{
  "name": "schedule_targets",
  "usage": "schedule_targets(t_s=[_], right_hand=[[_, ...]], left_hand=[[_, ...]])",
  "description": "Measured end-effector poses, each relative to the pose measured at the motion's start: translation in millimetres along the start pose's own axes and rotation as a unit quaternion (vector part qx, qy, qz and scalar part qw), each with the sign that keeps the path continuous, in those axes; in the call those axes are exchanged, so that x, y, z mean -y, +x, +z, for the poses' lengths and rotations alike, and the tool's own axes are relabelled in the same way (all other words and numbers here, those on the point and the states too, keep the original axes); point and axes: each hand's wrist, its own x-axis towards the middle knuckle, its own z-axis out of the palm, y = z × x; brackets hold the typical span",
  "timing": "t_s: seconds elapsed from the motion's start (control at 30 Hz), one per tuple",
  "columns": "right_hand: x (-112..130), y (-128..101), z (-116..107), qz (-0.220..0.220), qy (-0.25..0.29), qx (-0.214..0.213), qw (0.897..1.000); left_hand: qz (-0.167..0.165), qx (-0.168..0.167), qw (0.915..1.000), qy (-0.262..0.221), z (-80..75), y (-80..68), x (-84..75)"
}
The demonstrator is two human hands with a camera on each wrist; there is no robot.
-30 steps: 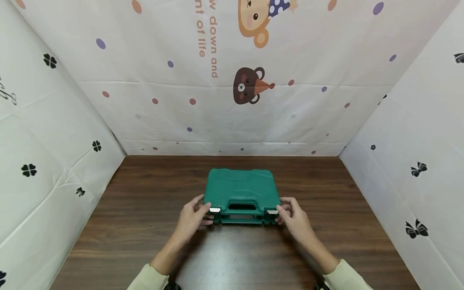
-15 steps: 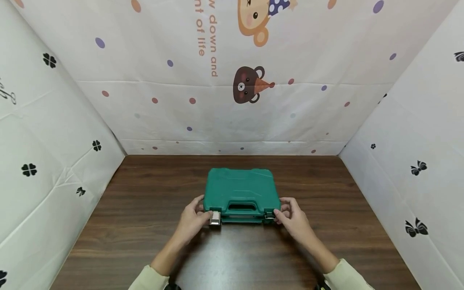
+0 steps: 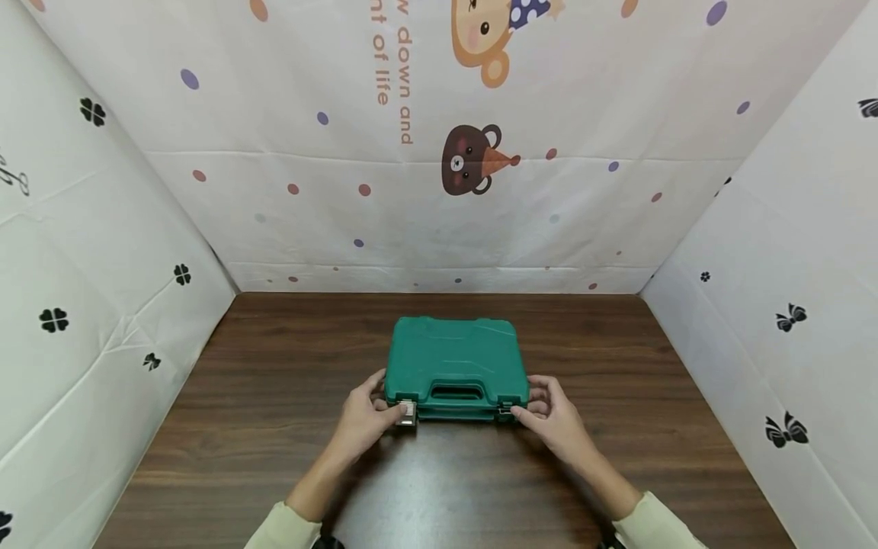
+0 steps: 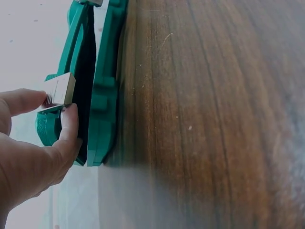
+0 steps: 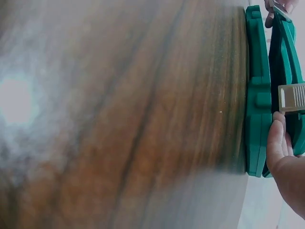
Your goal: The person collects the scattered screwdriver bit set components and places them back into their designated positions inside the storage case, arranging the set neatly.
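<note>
A green plastic carrying case [image 3: 456,354] lies on the wooden table, its handle side towards me. My left hand [image 3: 362,415] holds its left front corner, thumb on the left metal latch [image 3: 410,416], which stands out from the front. In the left wrist view, fingers touch that silver latch [image 4: 59,90] from both sides, and a dark gap separates lid and base. My right hand [image 3: 559,423] holds the opposite corner, its thumb at the right latch [image 3: 506,409]. The right wrist view shows this latch [image 5: 291,98] sticking out, with fingertips just beneath it.
The brown wood-grain table [image 3: 295,343] surrounds the case. White printed cloth walls enclose it: a back wall [image 3: 274,221] with dots and bears, a left wall [image 3: 89,396] and a right wall [image 3: 741,366].
The left latch has swung outward and down, showing its ribbed face. Both thumbs have moved lower, onto or beside the latches. The slot between the front handle halves looks narrower.
</note>
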Motion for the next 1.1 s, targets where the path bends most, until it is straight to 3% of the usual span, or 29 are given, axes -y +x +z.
schedule_targets(t_s=[0.2, 0.33, 0.5, 0.67, 0.9, 1.1], right_hand=[[-1, -1, 0, -0.003, -0.003, 0.008, 1.000], [-2, -1, 1, -0.012, -0.035, 0.015, 0.999], [-5, 1, 1, -0.015, -0.076, 0.019, 0.997], [-4, 1, 1, -0.004, -0.082, 0.024, 0.996], [2, 2, 2, -0.005, -0.109, 0.018, 0.994], [6, 1, 3, -0.005, -0.120, 0.015, 0.993]], left_hand=[[0.014, -0.008, 0.9987, 0.048, -0.5, -0.8, 1.5], [0.023, -0.020, 0.9951, 0.094, 0.8, -0.9, 4.5], [0.041, -0.036, 0.9867, 0.154, 2.7, -2.6, 6.7], [0.054, -0.044, 0.9780, 0.197, 5.7, -3.4, 6.1], [0.052, -0.060, 0.9679, 0.238, 12.8, -5.7, 3.0], [0.085, -0.075, 0.9579, 0.264, 19.4, -9.3, 4.0]])
